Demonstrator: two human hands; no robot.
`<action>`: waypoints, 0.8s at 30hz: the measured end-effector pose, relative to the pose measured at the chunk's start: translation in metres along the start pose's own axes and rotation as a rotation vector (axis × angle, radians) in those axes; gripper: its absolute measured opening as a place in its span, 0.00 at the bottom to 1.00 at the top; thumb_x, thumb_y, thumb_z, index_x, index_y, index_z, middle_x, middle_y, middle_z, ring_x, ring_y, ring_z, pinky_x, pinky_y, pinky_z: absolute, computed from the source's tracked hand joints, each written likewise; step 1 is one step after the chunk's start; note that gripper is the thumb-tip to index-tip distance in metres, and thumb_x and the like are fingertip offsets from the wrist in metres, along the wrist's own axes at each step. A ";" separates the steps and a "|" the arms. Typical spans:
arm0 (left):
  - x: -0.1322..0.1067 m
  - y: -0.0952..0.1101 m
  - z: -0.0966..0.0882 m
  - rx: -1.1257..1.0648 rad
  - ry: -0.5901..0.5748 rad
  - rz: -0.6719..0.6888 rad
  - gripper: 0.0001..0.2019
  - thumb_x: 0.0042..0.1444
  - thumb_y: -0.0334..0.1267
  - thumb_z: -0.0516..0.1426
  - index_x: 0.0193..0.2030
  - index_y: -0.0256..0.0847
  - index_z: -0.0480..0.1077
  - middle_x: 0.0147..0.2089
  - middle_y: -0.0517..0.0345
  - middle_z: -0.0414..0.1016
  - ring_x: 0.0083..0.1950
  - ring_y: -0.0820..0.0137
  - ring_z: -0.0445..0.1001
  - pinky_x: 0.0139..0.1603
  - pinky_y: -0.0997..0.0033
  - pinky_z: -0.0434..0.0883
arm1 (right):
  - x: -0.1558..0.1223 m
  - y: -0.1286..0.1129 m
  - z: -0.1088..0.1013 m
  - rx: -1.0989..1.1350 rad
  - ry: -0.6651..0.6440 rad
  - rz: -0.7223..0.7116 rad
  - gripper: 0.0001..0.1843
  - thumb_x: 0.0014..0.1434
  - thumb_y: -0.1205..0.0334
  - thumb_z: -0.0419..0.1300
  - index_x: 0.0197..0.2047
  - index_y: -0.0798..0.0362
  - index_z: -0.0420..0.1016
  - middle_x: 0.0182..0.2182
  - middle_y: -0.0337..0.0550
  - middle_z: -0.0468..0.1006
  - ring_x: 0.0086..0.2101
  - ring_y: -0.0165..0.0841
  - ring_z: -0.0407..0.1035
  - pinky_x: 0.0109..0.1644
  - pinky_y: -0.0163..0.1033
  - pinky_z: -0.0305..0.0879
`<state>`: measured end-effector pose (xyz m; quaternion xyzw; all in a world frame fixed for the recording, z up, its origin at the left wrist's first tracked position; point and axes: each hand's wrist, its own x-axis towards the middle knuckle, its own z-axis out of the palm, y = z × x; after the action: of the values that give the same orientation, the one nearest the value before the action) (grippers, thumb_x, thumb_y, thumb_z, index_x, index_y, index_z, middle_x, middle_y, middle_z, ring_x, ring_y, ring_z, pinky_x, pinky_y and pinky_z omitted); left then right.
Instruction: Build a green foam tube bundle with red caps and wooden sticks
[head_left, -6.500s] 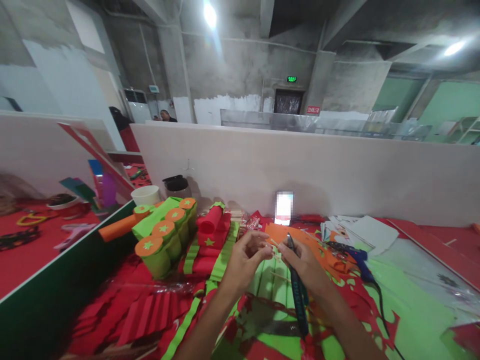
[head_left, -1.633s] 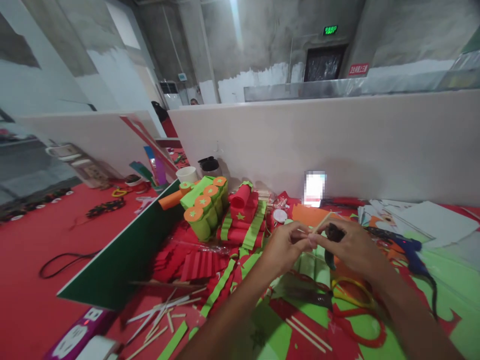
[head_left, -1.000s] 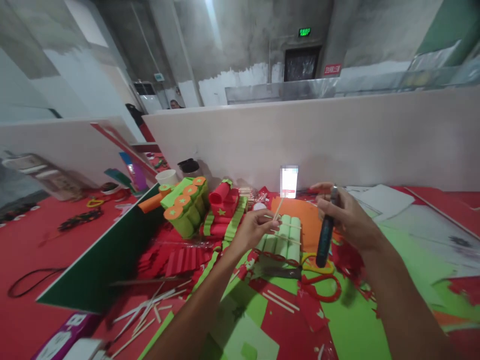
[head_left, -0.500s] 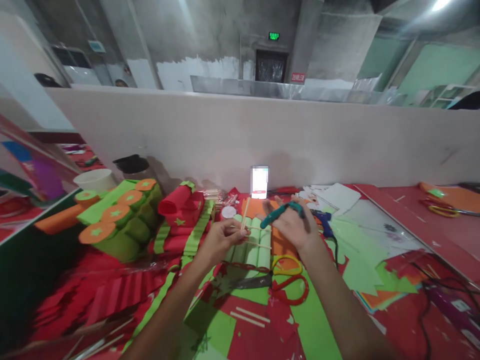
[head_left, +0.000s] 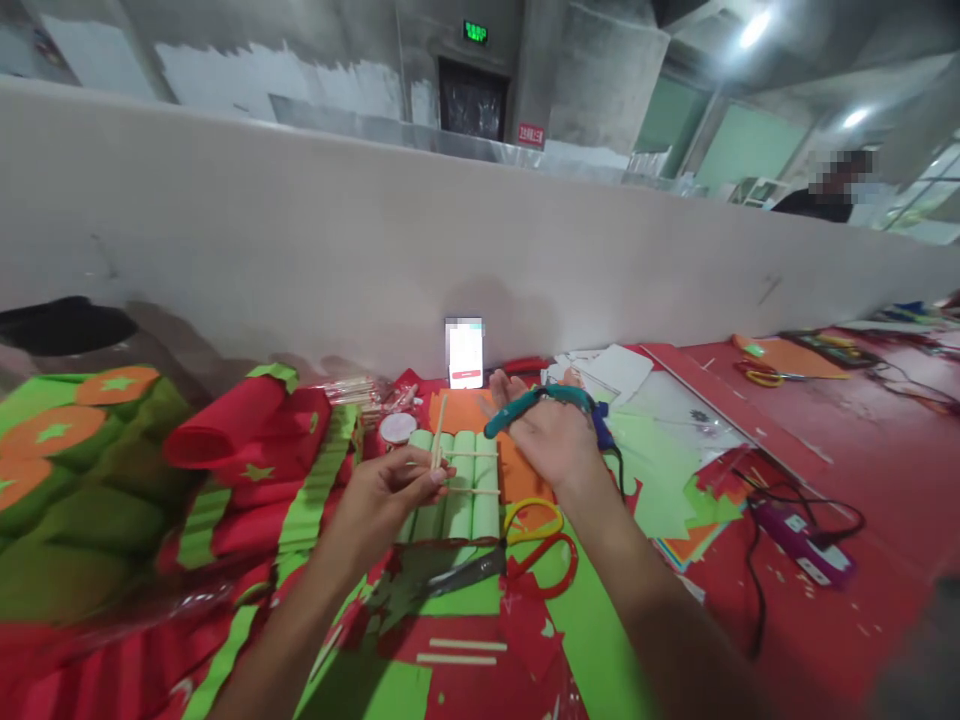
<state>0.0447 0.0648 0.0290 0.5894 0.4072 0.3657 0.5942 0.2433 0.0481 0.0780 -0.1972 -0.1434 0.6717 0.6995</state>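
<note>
My left hand (head_left: 401,490) pinches a thin wooden stick (head_left: 441,425), held upright over a row of pale green paper rolls (head_left: 461,510). Two more sticks lie crosswise on these rolls. Right of them, my right hand (head_left: 551,435) is raised palm up with fingers spread; a curved teal tool (head_left: 514,408) is hooked across it. Its exact kind cannot be made out. Scissors (head_left: 544,560) with a yellow and a red handle loop lie below the rolls. Two loose wooden sticks (head_left: 465,652) rest nearer to me on red and green sheets.
A lit phone (head_left: 465,352) leans on the pale partition (head_left: 337,230). Red paper rolls (head_left: 232,415) and green rolls with orange ends (head_left: 56,430) stand at left. A blue tool (head_left: 601,425) with a cable, green scraps (head_left: 652,465) and a purple device (head_left: 802,540) are at right.
The view has swung to the right, so things appear further left. My left hand keeps the stick upright over the rolls; my right hand still has the teal tool across it.
</note>
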 end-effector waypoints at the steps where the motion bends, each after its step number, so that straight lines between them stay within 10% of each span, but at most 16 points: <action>1: 0.000 -0.001 0.000 -0.005 -0.006 -0.001 0.16 0.41 0.49 0.65 0.29 0.37 0.72 0.30 0.57 0.78 0.31 0.69 0.75 0.36 0.68 0.74 | -0.002 0.000 0.002 -0.015 -0.033 0.018 0.24 0.54 0.40 0.53 0.45 0.51 0.63 0.40 0.48 0.73 0.47 0.42 0.69 0.51 0.59 0.65; 11: 0.002 0.001 0.000 0.034 -0.022 -0.009 0.17 0.39 0.48 0.66 0.30 0.38 0.73 0.27 0.57 0.76 0.32 0.66 0.75 0.36 0.67 0.75 | -0.014 0.002 0.016 -0.341 -0.325 0.304 0.23 0.58 0.58 0.59 0.56 0.45 0.62 0.33 0.37 0.76 0.33 0.34 0.73 0.44 0.52 0.71; 24: 0.000 0.008 -0.004 0.031 0.042 -0.062 0.19 0.37 0.49 0.67 0.32 0.37 0.73 0.32 0.54 0.79 0.35 0.65 0.77 0.37 0.69 0.75 | -0.002 -0.018 -0.003 -0.765 -0.251 0.002 0.28 0.62 0.43 0.50 0.63 0.40 0.52 0.36 0.40 0.75 0.34 0.32 0.71 0.37 0.42 0.72</action>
<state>0.0417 0.0664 0.0369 0.5779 0.4434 0.3530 0.5872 0.2603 0.0456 0.0834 -0.3598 -0.4672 0.5895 0.5520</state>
